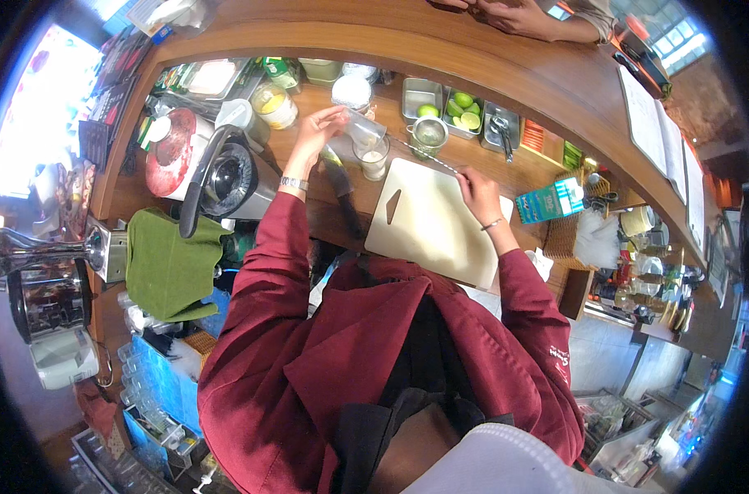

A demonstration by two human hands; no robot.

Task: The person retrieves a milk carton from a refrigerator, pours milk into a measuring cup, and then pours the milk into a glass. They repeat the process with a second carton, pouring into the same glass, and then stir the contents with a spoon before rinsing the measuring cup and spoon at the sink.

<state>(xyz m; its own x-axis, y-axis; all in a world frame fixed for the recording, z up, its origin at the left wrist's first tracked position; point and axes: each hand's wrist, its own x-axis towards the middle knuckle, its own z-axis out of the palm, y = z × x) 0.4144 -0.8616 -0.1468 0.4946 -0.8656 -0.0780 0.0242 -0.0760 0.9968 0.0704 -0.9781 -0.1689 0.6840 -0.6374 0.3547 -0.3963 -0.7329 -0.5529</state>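
Observation:
In my left hand (323, 128) is a small clear cup (365, 128), tilted over a drinking glass (372, 162) that has whitish contents. My right hand (478, 194) grips a thin twisted bar spoon (434, 159) above a white plastic cutting board (436, 222). The spoon's far end points towards the glass; whether it touches the small cup I cannot tell. A strainer (429, 131) rests on a container behind the board. To the left of the glass lies a knife (339, 179) with a dark handle.
Metal containers, one with limes (463, 111) and one with tongs (501, 133), line the back. A blue-green carton (549, 199) lies at right. A juicer (226, 176) and a green cloth (171, 262) are at left. Another person's hands (513, 17) rest on the raised wooden counter (387, 37).

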